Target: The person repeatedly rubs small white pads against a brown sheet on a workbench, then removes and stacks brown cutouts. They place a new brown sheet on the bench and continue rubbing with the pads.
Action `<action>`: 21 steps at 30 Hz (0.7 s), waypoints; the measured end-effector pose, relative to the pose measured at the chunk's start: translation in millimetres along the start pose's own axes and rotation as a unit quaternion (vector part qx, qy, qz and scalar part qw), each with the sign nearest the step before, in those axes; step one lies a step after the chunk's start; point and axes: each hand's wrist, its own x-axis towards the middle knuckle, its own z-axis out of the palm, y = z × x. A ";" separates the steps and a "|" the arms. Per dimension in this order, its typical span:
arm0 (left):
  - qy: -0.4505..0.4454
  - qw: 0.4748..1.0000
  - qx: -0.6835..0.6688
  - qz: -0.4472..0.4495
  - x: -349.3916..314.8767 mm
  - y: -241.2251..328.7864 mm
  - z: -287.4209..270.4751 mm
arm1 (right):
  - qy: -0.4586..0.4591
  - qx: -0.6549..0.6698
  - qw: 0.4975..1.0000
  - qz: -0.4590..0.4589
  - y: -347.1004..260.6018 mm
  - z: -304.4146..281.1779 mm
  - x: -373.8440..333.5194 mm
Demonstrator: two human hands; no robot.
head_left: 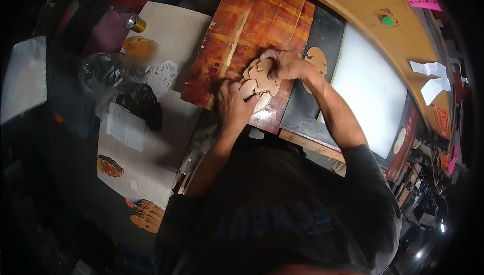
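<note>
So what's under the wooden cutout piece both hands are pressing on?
The cutout piece lies on a reddish-brown board. The left hand and right hand cover its edges, hiding the board directly beneath.

The person wears a dark grey short-sleeved shirt with faded blue lettering across the chest; the sleeves end above the elbows, leaving both forearms bare. The left hand (233, 104) and right hand (284, 64) are bare too, with no glove, ring or watch showing
</note>
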 end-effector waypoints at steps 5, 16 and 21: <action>-0.012 0.999 0.037 -0.029 5.5 1.8 -1.0 | -0.076 -0.162 0.984 0.009 -27.9 -23.6 15.8; 0.124 0.984 0.062 0.114 -44.3 38.9 -2.5 | 0.079 0.149 0.978 -0.120 32.0 16.3 -87.1; 0.079 0.995 -0.016 0.062 -39.1 31.5 5.6 | 0.093 0.287 0.949 -0.090 44.9 36.1 -89.0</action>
